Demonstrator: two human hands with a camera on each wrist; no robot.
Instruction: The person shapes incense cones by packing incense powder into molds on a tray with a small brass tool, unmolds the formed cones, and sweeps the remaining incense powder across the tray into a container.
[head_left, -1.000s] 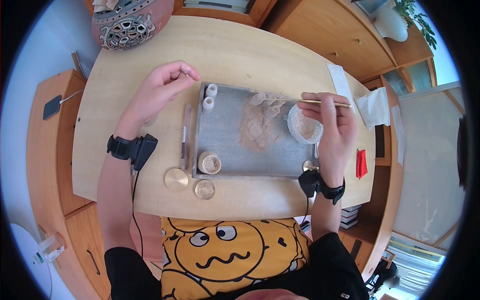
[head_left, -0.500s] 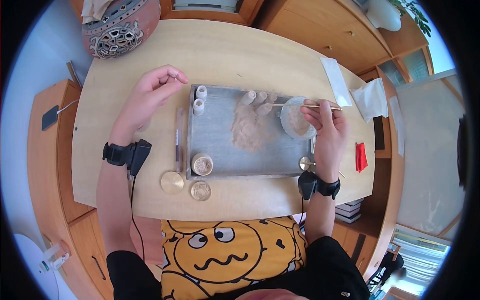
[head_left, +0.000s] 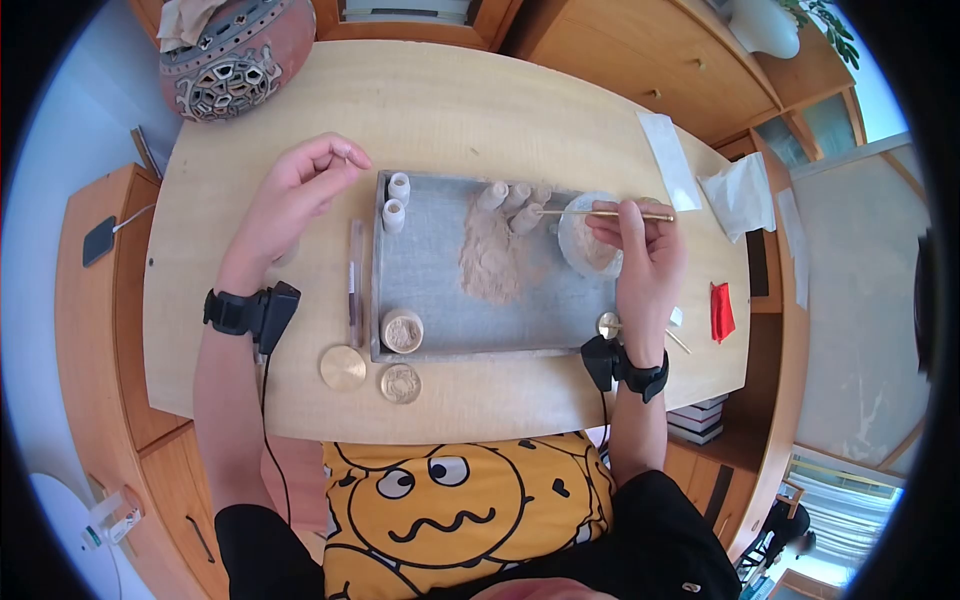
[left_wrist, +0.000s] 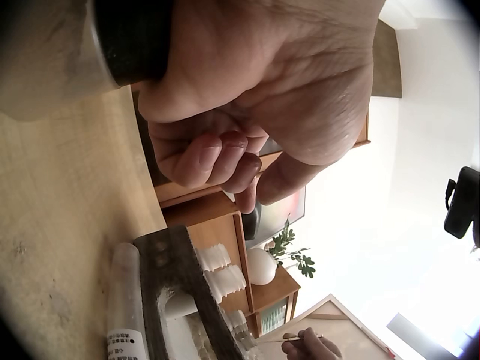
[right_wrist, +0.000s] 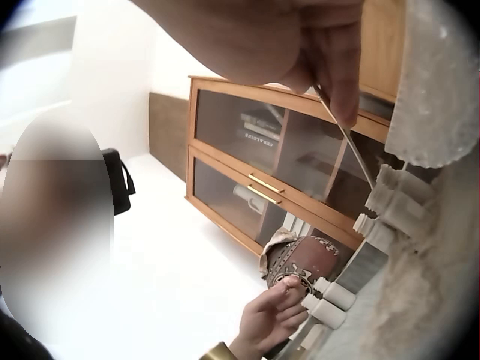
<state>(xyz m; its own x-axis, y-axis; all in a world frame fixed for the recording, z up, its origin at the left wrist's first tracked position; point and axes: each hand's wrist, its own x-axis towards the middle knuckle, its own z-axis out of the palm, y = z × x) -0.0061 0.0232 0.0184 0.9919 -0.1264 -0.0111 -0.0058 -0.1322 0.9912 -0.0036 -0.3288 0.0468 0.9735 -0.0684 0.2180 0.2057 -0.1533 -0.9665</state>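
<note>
Pinched between the thumb and fingers of my right hand (head_left: 648, 265) is a thin gold-coloured rod (head_left: 575, 212). Its far end meets the mouth of a powder-coated vial (head_left: 526, 218), one of several in the grey tray (head_left: 450, 347); the right wrist view shows the rod (right_wrist: 352, 146) slanting down to a vial (right_wrist: 397, 187). Beige powder (head_left: 490, 262) lies heaped beside these vials. A white textured bowl (head_left: 580, 240) is partly behind my right fingers. Off the tray's left corner, my left hand (head_left: 300, 195) hangs in the air, fingers loosely curled, with nothing visible in it.
Two white vials (head_left: 394, 216) stand at the tray's back left, with a small powder jar (head_left: 403, 331) in front. A clear tube (head_left: 355, 290), a gold lid (head_left: 343, 368) and a round dish (head_left: 401, 383) lie outside. Rightward are a red packet (head_left: 721, 312) and a white bag (head_left: 740, 198).
My right hand has moved left and lower, still holding the rod, whose tip has gone from a back vial to the front one. The view has shifted slightly; my left hand keeps its pose.
</note>
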